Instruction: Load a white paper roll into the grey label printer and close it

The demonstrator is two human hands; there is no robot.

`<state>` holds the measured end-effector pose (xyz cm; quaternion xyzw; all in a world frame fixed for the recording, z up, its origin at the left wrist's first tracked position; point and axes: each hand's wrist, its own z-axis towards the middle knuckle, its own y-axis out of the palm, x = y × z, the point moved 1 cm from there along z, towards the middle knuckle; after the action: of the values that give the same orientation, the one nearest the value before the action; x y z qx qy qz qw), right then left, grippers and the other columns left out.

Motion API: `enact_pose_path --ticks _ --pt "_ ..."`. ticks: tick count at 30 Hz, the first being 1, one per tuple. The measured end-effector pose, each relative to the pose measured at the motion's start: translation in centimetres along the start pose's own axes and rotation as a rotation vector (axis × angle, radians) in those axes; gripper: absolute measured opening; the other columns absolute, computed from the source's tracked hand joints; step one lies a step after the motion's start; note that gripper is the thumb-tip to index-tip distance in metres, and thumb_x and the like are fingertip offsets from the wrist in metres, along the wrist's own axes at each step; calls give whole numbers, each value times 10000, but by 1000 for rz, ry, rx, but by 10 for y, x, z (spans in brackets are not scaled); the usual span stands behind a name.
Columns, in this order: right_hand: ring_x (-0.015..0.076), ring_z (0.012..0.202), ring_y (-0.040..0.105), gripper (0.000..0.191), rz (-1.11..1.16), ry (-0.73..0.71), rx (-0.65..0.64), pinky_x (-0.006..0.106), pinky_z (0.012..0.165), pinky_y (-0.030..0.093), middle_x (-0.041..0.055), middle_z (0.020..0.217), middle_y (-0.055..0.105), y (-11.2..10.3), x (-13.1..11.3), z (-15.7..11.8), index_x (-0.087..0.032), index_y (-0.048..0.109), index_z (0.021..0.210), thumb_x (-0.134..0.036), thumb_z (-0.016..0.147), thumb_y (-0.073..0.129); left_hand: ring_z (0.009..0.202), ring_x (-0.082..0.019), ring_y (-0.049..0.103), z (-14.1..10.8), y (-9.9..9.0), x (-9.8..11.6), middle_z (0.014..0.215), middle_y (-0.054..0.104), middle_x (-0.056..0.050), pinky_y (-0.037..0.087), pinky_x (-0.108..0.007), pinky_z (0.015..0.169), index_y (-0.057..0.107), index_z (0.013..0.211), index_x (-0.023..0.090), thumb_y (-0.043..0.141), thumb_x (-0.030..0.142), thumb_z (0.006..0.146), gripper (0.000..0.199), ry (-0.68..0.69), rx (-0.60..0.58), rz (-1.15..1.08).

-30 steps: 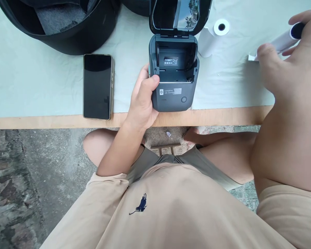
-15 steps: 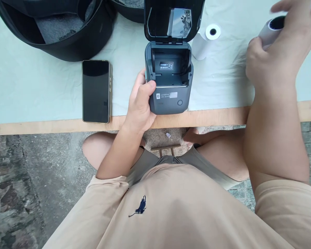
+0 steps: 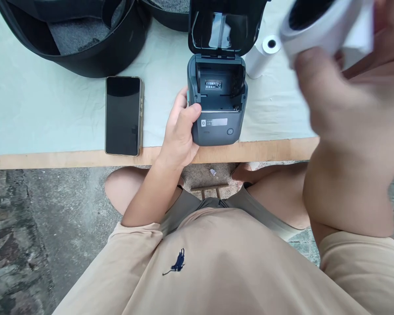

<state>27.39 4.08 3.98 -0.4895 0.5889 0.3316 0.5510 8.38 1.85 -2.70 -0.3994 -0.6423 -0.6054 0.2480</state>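
Observation:
My left hand [image 3: 180,131] is closed around the left side of a dark grey label printer [image 3: 216,129], thumb on its front top edge. The printer's black lid [image 3: 223,30] is swung up, so its hollow paper bay shows, with a small printed sticker inside. Raised at the upper right, my right hand [image 3: 344,87] grips a white paper roll [image 3: 311,37] with a wide dark core; hand and roll are blurred and close to the camera. A second, narrower-cored white roll [image 3: 258,59] stands on the cloth just right of the printer.
A black phone [image 3: 123,116] lies left of the printer near the table's wooden edge [image 3: 68,159]. At the upper left sits an open black zippered case [image 3: 95,61] with grey lining, its lid behind. Pale cloth [image 3: 36,109] covers the table.
My right hand has lifted the wide-cored roll off the cloth, bringing it up and slightly left, nearer the camera. The printer in my left hand appears slightly further right.

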Motion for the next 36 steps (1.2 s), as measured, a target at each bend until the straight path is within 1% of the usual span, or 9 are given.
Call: enact_pose_path --ticks 2,4,5,10,17,22,25,30,36 --pt "207 1175 517 335 -508 -653 -320 349 1033 397 -77 1119 602 20 -11 -15 -331 603 1092 -318 758 604 1091 -197 595 0 0 -1 937 634 0 475 -346 959 526 999 284 514 357 831 184 10 -3 10" --pt "169 1065 569 357 -721 -956 -367 317 941 453 -24 1121 608 32 -14 -21 -282 552 1148 -254 793 538 1121 -222 579 0 0 -1 935 633 -2 487 -382 943 527 1017 287 512 355 827 202 14 -5 20" --pt "156 1021 578 360 -791 -1012 -373 300 884 464 -14 1119 606 36 -13 -22 -275 526 1151 -229 794 521 1140 -234 570 0 0 -1 941 632 -3 491 -399 937 521 1032 288 505 354 831 212 11 -1 22" --pt "142 843 575 242 -972 -931 -343 286 690 410 -2 999 599 41 -7 -16 -263 463 1033 -201 799 453 1158 -237 566 -1 0 -2 970 633 -5 516 -392 927 513 1059 296 517 347 824 241 16 -14 -1" --pt "163 805 595 191 -1055 -858 -374 322 702 420 -18 877 626 42 -4 -11 -264 506 969 -241 780 494 1158 -214 583 -2 -2 -1 996 623 -12 497 -328 948 513 1091 255 546 371 829 288 15 -27 43" --pt "188 984 604 129 -936 -908 -386 353 807 464 -32 1007 662 46 1 -7 -270 602 826 -311 850 482 1185 -223 563 -2 -1 -1 991 640 -17 511 -340 934 507 1088 267 529 345 843 257 3 -34 -17" --pt "188 880 590 228 -890 -1020 -318 366 771 444 -12 937 663 45 2 -10 -281 643 819 -402 868 456 1231 -243 526 -1 -1 -1 1010 655 -4 523 -362 920 522 1032 299 553 354 817 224 4 -53 -94" --pt "163 853 574 139 -765 -1184 -366 360 776 426 -45 856 664 45 10 -18 -290 644 786 -411 799 576 1314 -270 422 0 -3 -1 965 653 17 482 -445 974 551 961 330 573 435 810 185 24 -65 -100" --pt "145 902 557 146 -481 -1152 -357 354 838 457 -6 875 629 44 16 -15 -242 643 784 -361 810 561 1196 -231 569 0 -8 -1 944 627 18 485 -410 1007 506 1058 254 637 286 807 285 16 -58 -67"
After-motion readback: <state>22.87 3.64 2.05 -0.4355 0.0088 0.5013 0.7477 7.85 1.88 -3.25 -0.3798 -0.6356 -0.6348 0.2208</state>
